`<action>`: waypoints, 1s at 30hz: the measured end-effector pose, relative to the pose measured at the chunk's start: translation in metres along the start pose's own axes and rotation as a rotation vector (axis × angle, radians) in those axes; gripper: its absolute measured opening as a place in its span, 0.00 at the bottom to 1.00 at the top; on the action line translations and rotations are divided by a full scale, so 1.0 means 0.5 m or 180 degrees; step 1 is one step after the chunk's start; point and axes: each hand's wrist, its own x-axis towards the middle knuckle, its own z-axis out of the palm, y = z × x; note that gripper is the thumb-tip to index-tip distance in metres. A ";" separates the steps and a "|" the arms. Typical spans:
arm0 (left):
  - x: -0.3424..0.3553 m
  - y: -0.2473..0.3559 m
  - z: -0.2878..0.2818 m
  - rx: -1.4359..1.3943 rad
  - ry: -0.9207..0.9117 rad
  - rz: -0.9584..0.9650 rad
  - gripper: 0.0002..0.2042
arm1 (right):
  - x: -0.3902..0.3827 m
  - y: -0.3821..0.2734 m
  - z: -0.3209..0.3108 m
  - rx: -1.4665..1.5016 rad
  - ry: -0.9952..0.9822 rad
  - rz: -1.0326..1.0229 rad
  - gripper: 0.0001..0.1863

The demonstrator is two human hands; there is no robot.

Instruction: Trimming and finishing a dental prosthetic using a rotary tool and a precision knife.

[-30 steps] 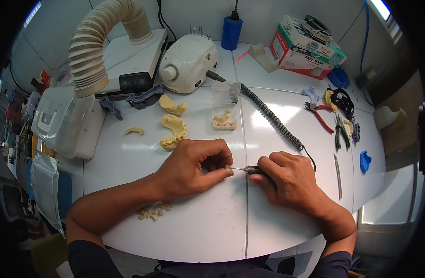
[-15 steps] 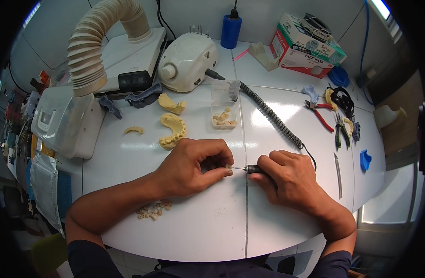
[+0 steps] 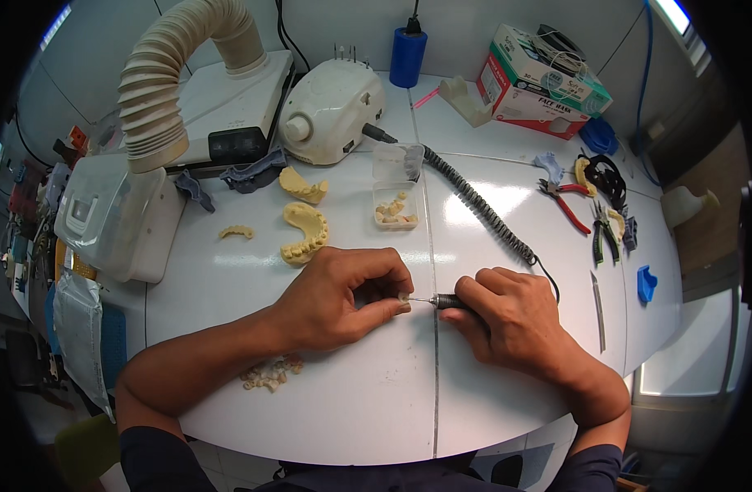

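Observation:
Between thumb and fingertips, my left hand [image 3: 347, 295] pinches a small pale dental crown [image 3: 405, 298], mostly covered by the fingers. My right hand [image 3: 511, 316] is wrapped round a dark rotary handpiece [image 3: 448, 301], held level and pointing left. Its thin metal bur [image 3: 421, 299] reaches to the crown, and the tip seems to touch it. A coiled black cord [image 3: 483, 209] leads back to a white control unit [image 3: 335, 111]. Beside my left forearm lies a pile of small tooth-coloured pieces [image 3: 272, 373].
Beyond my left hand are yellow dental casts [image 3: 305, 234] and a small clear box [image 3: 396, 209] of tooth pieces. A ribbed extraction hose [image 3: 150, 98] arches at the back left. Red pliers [image 3: 566, 203], green pliers [image 3: 606, 234] and a metal knife [image 3: 598, 312] lie on the right.
Both hands hold almost the same pose. The handpiece and the crown show hardly any shift.

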 end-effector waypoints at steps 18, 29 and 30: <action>0.001 -0.001 -0.001 0.0079 -0.0007 0.0035 0.07 | 0.000 -0.001 -0.001 -0.0004 0.0004 -0.0019 0.18; 0.001 -0.005 -0.001 0.0082 0.0002 0.0031 0.07 | 0.000 -0.003 0.000 -0.0007 -0.0002 0.0010 0.18; 0.001 -0.004 -0.001 0.0097 0.0002 0.0052 0.07 | 0.000 -0.002 -0.001 -0.0011 -0.0021 -0.0019 0.19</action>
